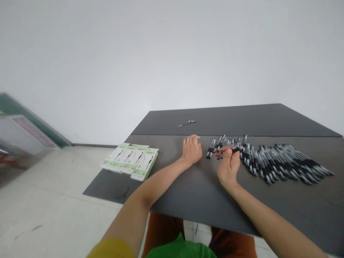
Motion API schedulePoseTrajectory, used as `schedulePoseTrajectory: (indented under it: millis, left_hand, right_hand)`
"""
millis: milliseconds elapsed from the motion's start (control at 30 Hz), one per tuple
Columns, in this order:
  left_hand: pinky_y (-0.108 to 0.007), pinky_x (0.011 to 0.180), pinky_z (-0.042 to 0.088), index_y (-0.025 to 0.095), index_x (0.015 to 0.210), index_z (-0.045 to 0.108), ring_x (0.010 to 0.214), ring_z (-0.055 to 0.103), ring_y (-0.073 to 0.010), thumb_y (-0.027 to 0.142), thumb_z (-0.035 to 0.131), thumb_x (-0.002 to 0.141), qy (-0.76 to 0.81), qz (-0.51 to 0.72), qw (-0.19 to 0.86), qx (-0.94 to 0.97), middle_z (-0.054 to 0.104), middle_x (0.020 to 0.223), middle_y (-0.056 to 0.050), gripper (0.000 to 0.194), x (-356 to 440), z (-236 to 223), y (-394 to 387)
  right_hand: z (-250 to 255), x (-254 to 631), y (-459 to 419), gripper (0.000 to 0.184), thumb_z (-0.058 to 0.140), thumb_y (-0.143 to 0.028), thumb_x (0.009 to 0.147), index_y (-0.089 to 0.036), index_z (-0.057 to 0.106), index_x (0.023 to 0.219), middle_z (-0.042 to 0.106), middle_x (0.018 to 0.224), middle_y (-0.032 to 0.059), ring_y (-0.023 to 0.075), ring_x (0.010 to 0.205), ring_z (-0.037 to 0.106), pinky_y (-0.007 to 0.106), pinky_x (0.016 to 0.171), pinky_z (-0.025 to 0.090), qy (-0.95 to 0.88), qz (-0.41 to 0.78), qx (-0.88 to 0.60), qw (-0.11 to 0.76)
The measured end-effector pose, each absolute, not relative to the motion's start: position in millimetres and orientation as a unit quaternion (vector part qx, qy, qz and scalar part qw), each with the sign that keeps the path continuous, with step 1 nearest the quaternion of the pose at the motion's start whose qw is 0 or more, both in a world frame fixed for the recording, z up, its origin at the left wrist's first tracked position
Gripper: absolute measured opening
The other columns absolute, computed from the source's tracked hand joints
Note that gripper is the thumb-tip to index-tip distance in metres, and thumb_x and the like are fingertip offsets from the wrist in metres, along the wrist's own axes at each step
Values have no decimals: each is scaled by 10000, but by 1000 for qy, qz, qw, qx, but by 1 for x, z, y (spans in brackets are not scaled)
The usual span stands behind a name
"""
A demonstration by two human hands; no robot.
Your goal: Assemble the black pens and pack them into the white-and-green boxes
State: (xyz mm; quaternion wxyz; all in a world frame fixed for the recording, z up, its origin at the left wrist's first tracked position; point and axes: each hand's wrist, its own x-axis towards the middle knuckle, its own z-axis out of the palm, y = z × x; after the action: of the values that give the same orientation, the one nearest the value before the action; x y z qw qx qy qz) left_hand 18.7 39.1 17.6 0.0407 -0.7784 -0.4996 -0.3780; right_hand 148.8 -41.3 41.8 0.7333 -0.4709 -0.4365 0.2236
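My right hand (228,164) is closed in a pinch on a black pen (231,151), held just above the dark table (204,193). It sits at the left end of a long row of several black and silver pens (279,161). My left hand (191,147) rests on the table to the left of the pens, its fingers loosely curled and holding nothing.
Several white and green pen boxes (131,160) lie at the table's left edge. A single loose pen part (186,123) lies far back on the table. Beyond the left edge are a pale tiled floor and a white wall.
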Motion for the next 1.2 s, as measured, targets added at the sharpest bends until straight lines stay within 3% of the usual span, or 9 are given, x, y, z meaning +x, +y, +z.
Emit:
schedulePoseTrajectory:
  millis: [167,300,467,600,667,833,1000,1200]
  left_hand:
    - [-336,977,389,153,1104,549,1102,535,-217,70,440,822,-650,-387,-17,-654,609,1128,-122,312,-16,10,125]
    - [-375,1022,382,155,1143,571,1208,467,-264,232,530,845,-687,-344,41,-639,555,1246,-134,310,-26,9,175]
    - [-484,1098,324,251,1331,543,1358,339,-341,451,544,863,-712,-212,-5,-670,232,1579,-91,509,-14,9,229]
    - [-540,1096,308,396,1424,448,1373,321,-371,513,507,875,-708,-189,-29,-680,63,1639,-9,564,-2,6,262]
    - [-550,1091,311,418,1393,488,1359,334,-363,467,503,886,-683,-186,-16,-706,118,1633,19,510,2,5,272]
    - [-558,1066,341,376,1271,621,1270,410,-321,358,455,925,-626,-174,-31,-760,513,1432,1,384,4,1,284]
    - [-608,1055,344,352,1246,649,1269,427,-323,347,469,939,-614,-200,-36,-763,558,1409,-12,356,1,-2,280]
    - [-402,1084,418,273,1149,715,1192,587,-190,159,522,916,-555,-222,-39,-801,673,1263,-24,324,-8,-2,255]
  right_hand:
    - [53,160,-43,266,381,-464,960,-246,451,824,495,708,12,155,582,481,311,563,435,-437,198,-483,733]
    - [42,164,-44,242,385,-401,969,-239,460,806,502,685,3,154,604,491,300,596,420,-501,146,-490,698]
    - [31,169,-46,123,441,-215,928,-210,505,823,486,644,-25,122,563,472,261,580,378,-650,31,-449,612]
    - [32,174,-44,97,456,-144,888,-203,497,822,496,673,-20,109,563,462,247,569,362,-696,-15,-404,593]
    - [33,176,-41,94,459,-133,877,-203,491,821,494,674,-19,110,567,464,245,568,362,-700,-25,-396,594]
    - [30,179,-37,87,473,-129,864,-201,489,817,484,659,-25,105,550,454,241,558,356,-704,-24,-411,578]
    - [32,180,-36,83,483,-128,855,-199,489,812,492,667,-18,109,560,456,247,567,362,-713,-38,-401,574]
    - [38,179,-36,78,474,-130,859,-193,501,821,506,665,-13,112,563,476,246,570,370,-716,-67,-395,572]
